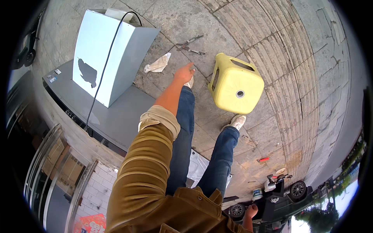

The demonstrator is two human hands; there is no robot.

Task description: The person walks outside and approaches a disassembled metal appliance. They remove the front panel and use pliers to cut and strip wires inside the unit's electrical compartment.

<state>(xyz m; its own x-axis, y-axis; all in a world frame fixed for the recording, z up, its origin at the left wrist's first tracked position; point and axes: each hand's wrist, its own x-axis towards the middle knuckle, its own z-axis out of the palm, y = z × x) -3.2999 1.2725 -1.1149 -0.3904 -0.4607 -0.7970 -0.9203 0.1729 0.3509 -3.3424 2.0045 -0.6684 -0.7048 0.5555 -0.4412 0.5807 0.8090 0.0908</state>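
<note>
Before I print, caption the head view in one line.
Left hand extended over the pavement, with pliers ahead and a yellow stool to the right.

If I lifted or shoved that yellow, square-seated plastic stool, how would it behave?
The yellow, square-seated plastic stool would probably feel light for its size, given the open gaps between its legs. It looks moulded, so likely stiff rather than floppy. Shoved, it might catch or scrape on the jointed grey stone paving.

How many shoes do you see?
2. One shoe peeks out past the left hand, which partly hides it. The other shoe is next to the yellow stool, at the end of the right leg.
</note>
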